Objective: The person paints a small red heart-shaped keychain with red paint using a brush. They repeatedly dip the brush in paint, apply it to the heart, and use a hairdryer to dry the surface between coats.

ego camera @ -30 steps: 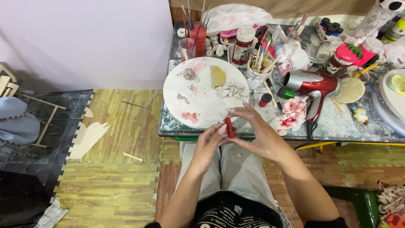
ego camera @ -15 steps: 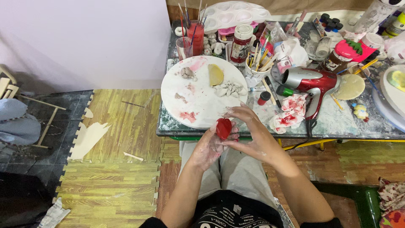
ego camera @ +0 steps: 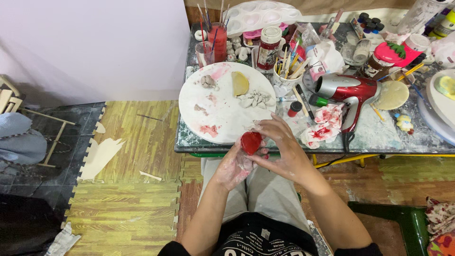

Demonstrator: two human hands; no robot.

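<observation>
Head view: our fingers of both hands grip a small red heart-shaped piece, left hand cupping under, right hand over the top, held just off the tabletop edge. Vs. a sec ago it's turned broad face up, more red showing. Containers: cup w/ brushes & sticks, red-water jar w/ brushes, empty white palette.

The paint-stained counter carries a round white board, a red hair dryer, a stained rag and a brush cup.
</observation>
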